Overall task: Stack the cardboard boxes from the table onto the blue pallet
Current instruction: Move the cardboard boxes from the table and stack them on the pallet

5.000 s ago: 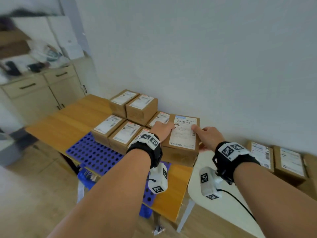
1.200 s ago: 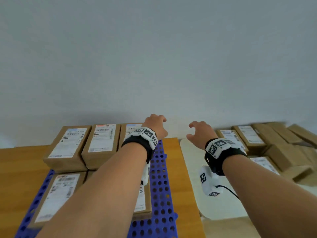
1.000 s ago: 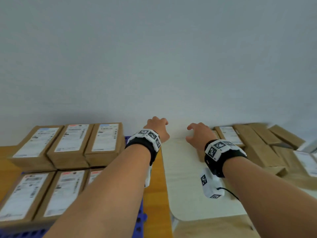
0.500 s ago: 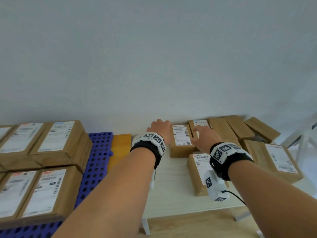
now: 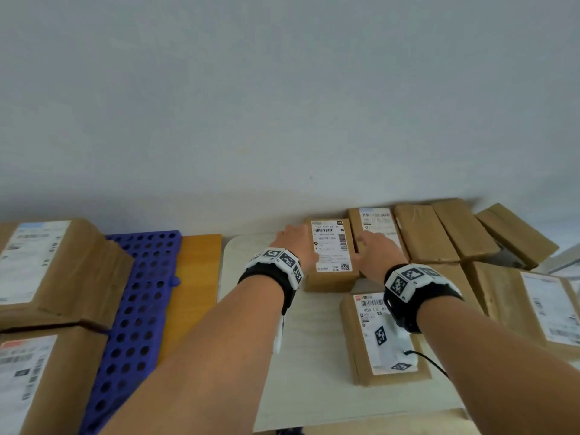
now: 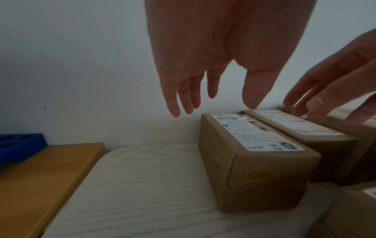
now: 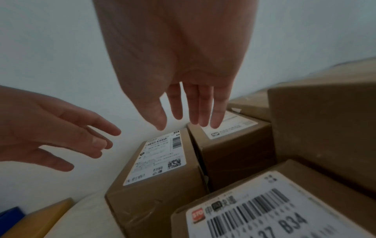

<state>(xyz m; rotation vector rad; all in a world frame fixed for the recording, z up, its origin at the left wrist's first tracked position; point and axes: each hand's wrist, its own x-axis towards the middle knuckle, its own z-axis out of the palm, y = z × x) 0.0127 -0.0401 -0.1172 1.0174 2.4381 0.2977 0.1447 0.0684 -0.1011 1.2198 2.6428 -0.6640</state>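
A cardboard box (image 5: 331, 254) with a white label lies on the white table (image 5: 301, 356), close to the wall. My left hand (image 5: 298, 243) hovers open over its left edge, and the left wrist view shows the fingers (image 6: 183, 103) spread above the box (image 6: 254, 154) without touching it. My right hand (image 5: 373, 249) is open over the right edge, with its fingers (image 7: 195, 116) above the gap between this box (image 7: 158, 169) and its neighbour (image 7: 230, 140). The blue pallet (image 5: 138, 296) lies at the left and carries labelled boxes (image 5: 53, 271).
Several more boxes crowd the white table: a row along the wall (image 5: 423, 233), one (image 5: 361, 340) under my right wrist, and a bigger one (image 5: 527, 302) at the right. An orange tabletop strip (image 5: 194, 277) separates pallet and white table. The wall stands right behind.
The view has swung right from the pallet to the white table. Both empty hands travelled right with it and now hover over the labelled box by the wall.
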